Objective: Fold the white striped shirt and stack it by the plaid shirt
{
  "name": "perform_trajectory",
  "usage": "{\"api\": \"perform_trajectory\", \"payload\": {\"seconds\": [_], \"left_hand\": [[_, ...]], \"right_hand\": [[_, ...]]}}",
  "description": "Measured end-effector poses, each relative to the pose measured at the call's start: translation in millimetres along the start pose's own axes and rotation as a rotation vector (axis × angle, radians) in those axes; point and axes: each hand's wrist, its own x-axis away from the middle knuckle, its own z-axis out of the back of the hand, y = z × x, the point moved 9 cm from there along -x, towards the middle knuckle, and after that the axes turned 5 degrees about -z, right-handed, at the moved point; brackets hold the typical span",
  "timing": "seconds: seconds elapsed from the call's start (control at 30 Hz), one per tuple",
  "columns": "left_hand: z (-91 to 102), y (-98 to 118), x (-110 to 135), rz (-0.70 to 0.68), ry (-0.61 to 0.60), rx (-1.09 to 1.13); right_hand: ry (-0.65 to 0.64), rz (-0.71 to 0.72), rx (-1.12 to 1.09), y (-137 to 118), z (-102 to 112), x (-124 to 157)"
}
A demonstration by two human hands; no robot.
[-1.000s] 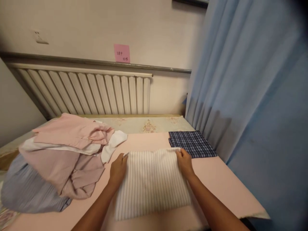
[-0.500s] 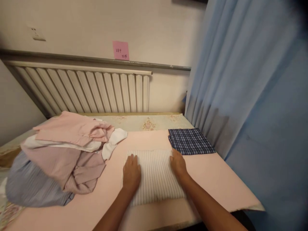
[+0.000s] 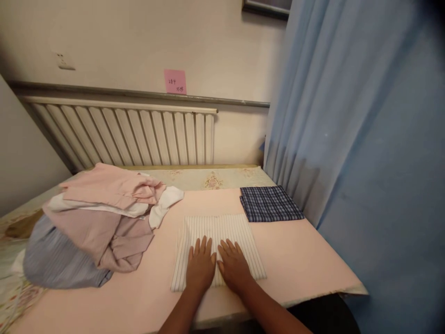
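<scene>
A white garment with thin dark stripes lies folded into a flat rectangle in front of me; its exact kind does not show. My left hand rests palm down on its near half, fingers stretched out. Close beside it, my right hand also lies flat on the striped cloth with spread fingers. The two thumbs almost meet. Both hands cover part of the cloth's near edge.
A dark blue plaid cloth lies folded at the back right. To the left is a heap of loose clothes in pink, white, mauve and grey-blue. The pink sheet bears all of these. A blue curtain hangs along the right side.
Both hands have moved from the left and right edges of the striped cloth inward and nearer to me, and now lie flat side by side. The view has tilted slightly up.
</scene>
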Motion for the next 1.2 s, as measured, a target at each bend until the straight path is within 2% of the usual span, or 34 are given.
{"api": "perform_trajectory", "payload": {"seconds": [0.17,0.27,0.73,0.93,1.2], "left_hand": [[5.9,-23.7,6.2,0.018,-0.001,-0.045],[5.0,-36.2,10.7,0.030,-0.025,-0.070],[12.9,-60.7,40.0,0.061,0.010,-0.069],[13.0,-65.9,52.0,0.013,0.029,-0.033],[12.4,-67.7,55.3,0.007,0.055,-0.014]], "right_hand": [[0.053,-0.090,0.050,40.5,11.4,5.2],[0.069,-0.094,0.051,52.5,14.7,10.7],[0.116,-0.075,0.058,52.3,17.7,15.3],[0.110,-0.046,0.074,50.4,17.5,15.8],[0.083,-0.061,0.082,51.6,14.9,15.9]]}}
